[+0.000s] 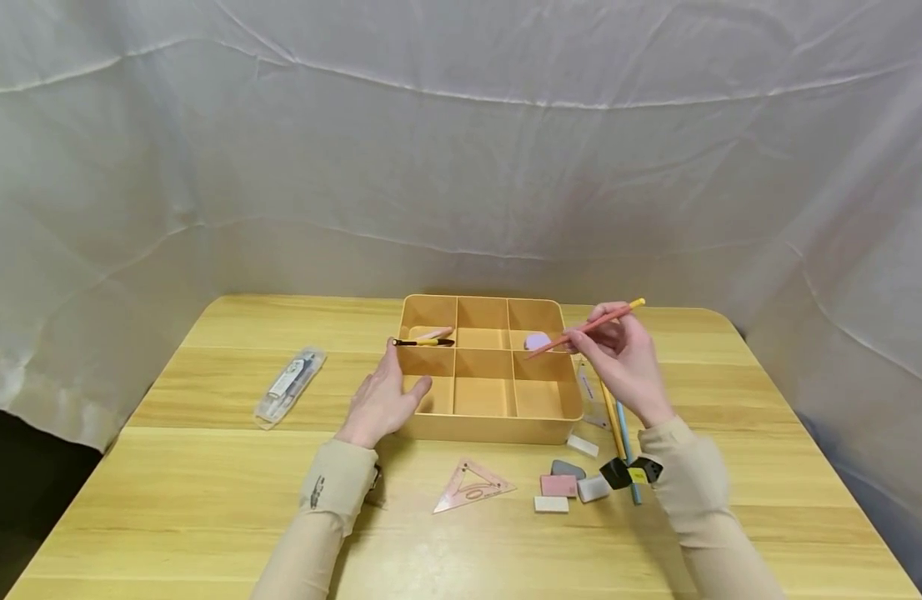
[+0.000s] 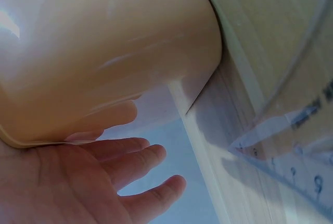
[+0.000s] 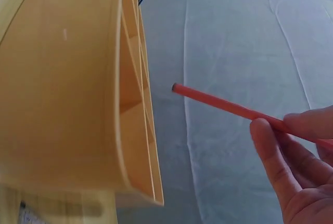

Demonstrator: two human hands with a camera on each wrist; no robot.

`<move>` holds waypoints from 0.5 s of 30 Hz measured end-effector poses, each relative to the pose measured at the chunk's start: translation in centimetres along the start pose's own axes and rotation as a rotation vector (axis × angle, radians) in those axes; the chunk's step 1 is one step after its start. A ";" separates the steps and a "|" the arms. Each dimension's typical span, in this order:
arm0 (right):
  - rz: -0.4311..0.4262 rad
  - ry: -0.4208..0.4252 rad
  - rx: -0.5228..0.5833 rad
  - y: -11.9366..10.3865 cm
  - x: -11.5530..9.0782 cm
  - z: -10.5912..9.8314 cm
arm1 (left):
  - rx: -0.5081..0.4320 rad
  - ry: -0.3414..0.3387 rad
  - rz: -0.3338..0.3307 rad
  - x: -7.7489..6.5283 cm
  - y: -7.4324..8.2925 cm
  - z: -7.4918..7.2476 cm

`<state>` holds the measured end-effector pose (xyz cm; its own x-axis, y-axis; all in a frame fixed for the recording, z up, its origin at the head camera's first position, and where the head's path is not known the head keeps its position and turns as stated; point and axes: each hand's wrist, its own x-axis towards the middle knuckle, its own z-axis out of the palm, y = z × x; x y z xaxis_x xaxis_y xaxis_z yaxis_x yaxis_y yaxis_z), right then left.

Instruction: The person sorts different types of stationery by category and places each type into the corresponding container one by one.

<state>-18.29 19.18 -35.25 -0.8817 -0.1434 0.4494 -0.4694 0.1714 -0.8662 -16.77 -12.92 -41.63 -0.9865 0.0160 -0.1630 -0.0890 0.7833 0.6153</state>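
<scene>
A tan box (image 1: 491, 428) with several compartments stands on the table. My left hand (image 1: 382, 400) rests against its left side, thumb over the front-left compartment; in the left wrist view, extended fingers (image 2: 140, 166) lie along the box wall (image 2: 104, 41). Above the box's right side, my right hand (image 1: 618, 358) pinches a red pencil (image 1: 590, 326) with a yellow end, tilted down to the left. The right wrist view shows the pencil (image 3: 218, 104) between thumb and fingers, apart from the box. A black-and-yellow pen (image 1: 431, 342) lies across the back-left compartment. A lilac rounded item (image 1: 537, 341) sits back right.
A clear pencil case (image 1: 290, 387) lies left of the box. In front are a pink set square (image 1: 472, 485), a pink eraser (image 1: 558, 486) and several other small blocks. A yellow pencil (image 1: 613, 417), a blue pencil (image 1: 624, 433) and a clear ruler (image 1: 592, 400) lie at right.
</scene>
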 end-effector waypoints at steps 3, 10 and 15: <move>-0.014 -0.007 0.005 0.1 0.5 0.3 | -0.004 0.000 -0.003 0.0 0.1 0.0; 0.043 -0.021 -0.028 0.0 0.8 0.9 | 0.001 0.013 -0.001 0.0 0.0 0.2; 0.042 -0.008 -0.043 0.2 1.0 1.3 | 0.001 0.020 0.006 0.0 0.1 0.0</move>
<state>-19.15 17.84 -35.23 -0.9006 -0.1433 0.4104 -0.4333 0.2188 -0.8743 -16.74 -12.85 -41.61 -0.9896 0.0080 -0.1435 -0.0829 0.7836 0.6157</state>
